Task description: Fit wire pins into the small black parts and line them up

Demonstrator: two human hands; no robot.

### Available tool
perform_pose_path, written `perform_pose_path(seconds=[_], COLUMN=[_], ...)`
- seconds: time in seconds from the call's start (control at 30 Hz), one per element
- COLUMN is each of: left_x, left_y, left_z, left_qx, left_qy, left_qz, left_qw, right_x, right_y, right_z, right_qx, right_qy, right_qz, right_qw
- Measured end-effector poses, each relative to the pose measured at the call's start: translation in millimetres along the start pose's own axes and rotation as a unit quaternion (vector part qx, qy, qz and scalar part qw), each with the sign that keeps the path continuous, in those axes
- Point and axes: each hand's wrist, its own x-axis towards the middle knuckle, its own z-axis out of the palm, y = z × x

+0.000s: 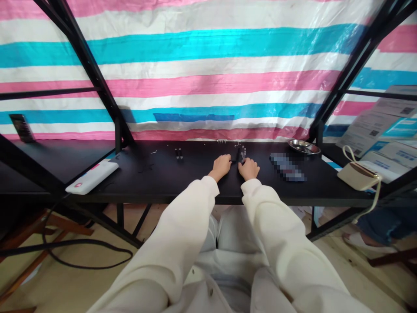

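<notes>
At the middle of the black table (pixel 159 182), my left hand (pixel 222 167) and my right hand (pixel 249 168) rest close together with fingers curled. Between their fingertips is a small dark piece (pixel 238 154), too small to name. Right beside it stands a row of clear, greyish beads or caps (pixel 243 152), partly hidden by my right hand's fingers. My left fingertips reach toward the dark piece from the left; what they pinch is hidden. Behind the hands lie several tiny white bits (pixel 221 141). Two short black tubes with pale ends (pixel 179 154) lie to the left.
A white power strip (pixel 93 177) lies at the left edge, its cable hanging down. To the right are a blurred-out flat object (pixel 287 167), a shiny metal dish (pixel 304 147) and a beige pouch (pixel 358 176). Black frame posts (pixel 122 130) flank the striped sheet (pixel 211 82).
</notes>
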Motion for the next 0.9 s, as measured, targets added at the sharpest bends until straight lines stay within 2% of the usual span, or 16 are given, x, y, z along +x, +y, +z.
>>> perform_pose_path(seconds=[0.2, 0.27, 0.37, 0.43, 0.53, 0.73, 0.9], left_x=[-18.5, -26.4, -36.0, -40.1, -43.4, -46.3, -47.1], left_y=[-45.5, -59.4, -71.9, -74.2, -71.9, -65.0, -61.9], left_z=[-14.7, -18.5, -21.6, -22.9, -24.8, -27.6, -29.1], left_qx=[-0.111, -0.158, -0.237, -0.280, -0.312, -0.295, -0.289], left_qy=[0.031, 0.053, 0.103, 0.129, 0.143, 0.145, 0.143], left_qz=[-0.015, -0.045, -0.111, -0.141, -0.142, -0.094, -0.081], left_qw=[0.993, 0.985, 0.960, 0.941, 0.929, 0.940, 0.943], right_x=[-2.4, -4.4, -8.1, -10.7, -14.9, -22.3, -25.3], right_y=[-1.1, -4.0, -12.8, -20.7, -32.3, -44.5, -46.1], right_z=[-2.6, -1.9, 0.1, 0.5, -0.8, -2.9, -1.3], right_qx=[-0.004, -0.006, -0.015, -0.035, -0.087, -0.147, -0.152], right_qy=[-0.020, -0.035, -0.065, -0.078, -0.078, -0.074, -0.070], right_qz=[-0.012, -0.034, -0.103, -0.152, -0.207, -0.274, -0.290], right_qw=[1.000, 0.999, 0.992, 0.985, 0.971, 0.948, 0.942])
